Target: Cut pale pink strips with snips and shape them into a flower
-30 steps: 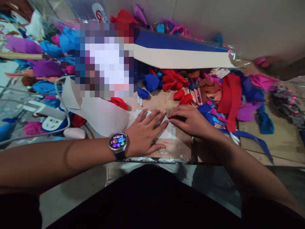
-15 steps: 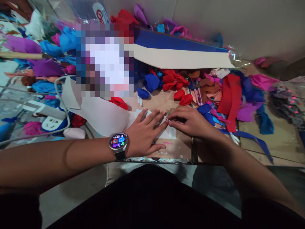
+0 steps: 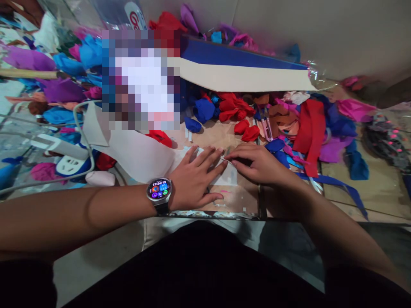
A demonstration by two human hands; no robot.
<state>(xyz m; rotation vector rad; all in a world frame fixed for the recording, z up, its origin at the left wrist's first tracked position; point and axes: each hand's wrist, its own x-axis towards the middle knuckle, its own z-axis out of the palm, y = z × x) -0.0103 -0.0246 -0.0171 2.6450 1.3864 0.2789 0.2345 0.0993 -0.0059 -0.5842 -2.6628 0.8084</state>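
Observation:
My left hand (image 3: 197,177) lies flat with fingers spread on a thin white sheet (image 3: 229,177) at the front of the work surface. A watch (image 3: 159,191) is on that wrist. To its right, my right hand (image 3: 253,162) has thumb and forefinger close together at a small thin pale piece (image 3: 225,160), beside the left hand's fingertips. What the piece is stays too small to make out. Red petals (image 3: 249,132) and blue petals (image 3: 193,125) lie just beyond the hands.
Small snips (image 3: 266,125) lie behind my right hand. A long blue and cream board (image 3: 250,77) stretches across the back. At the left are a power strip (image 3: 72,164) with cables and a curled white sheet (image 3: 138,154). Coloured paper pieces are heaped on both sides.
The right thumb and fingertips have shifted slightly on the white sheet near the thin piece. My left hand has stayed in place.

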